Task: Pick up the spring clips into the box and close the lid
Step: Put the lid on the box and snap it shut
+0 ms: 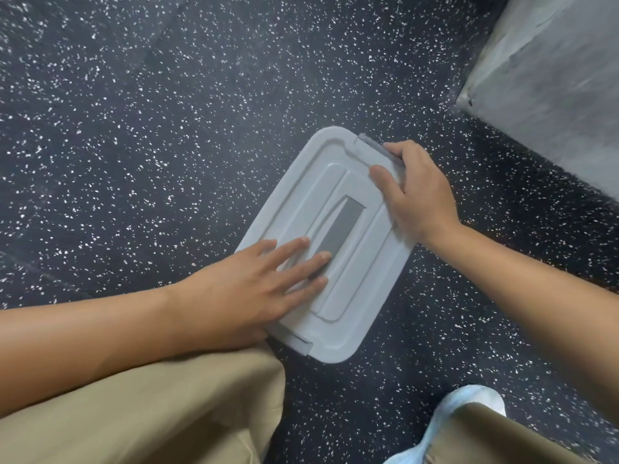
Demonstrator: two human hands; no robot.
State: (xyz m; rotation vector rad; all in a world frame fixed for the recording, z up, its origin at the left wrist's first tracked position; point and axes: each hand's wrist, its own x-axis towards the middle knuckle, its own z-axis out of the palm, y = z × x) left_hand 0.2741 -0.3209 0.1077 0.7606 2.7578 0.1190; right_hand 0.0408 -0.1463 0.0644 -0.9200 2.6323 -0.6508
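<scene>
**Both hands on the lid of a grey box on a speckled floor**

A pale grey plastic box [335, 343] sits on a dark, white-flecked floor [150, 128], its lid [321, 182] lying over the top and turned at a slant to the camera. The left hand [254, 289] lies flat on the near half of the lid, fingers spread and relaxed, gripping nothing; the fingertips [324, 256] reach the darker grey handle [338, 229] recessed in the lid's centre. The right hand [415, 192] is at the far end of the box, thumb pressed on the lid's top and fingers curled over the grey end latch [371, 144]. A second latch [299, 343] shows at the near end, beside tan trousers [150, 406]. A light blue shoe [469, 406] stands to the near right of the box, a grey concrete block [549, 78] well beyond it. No spring clips can be seen; the box's inside is hidden.
</scene>
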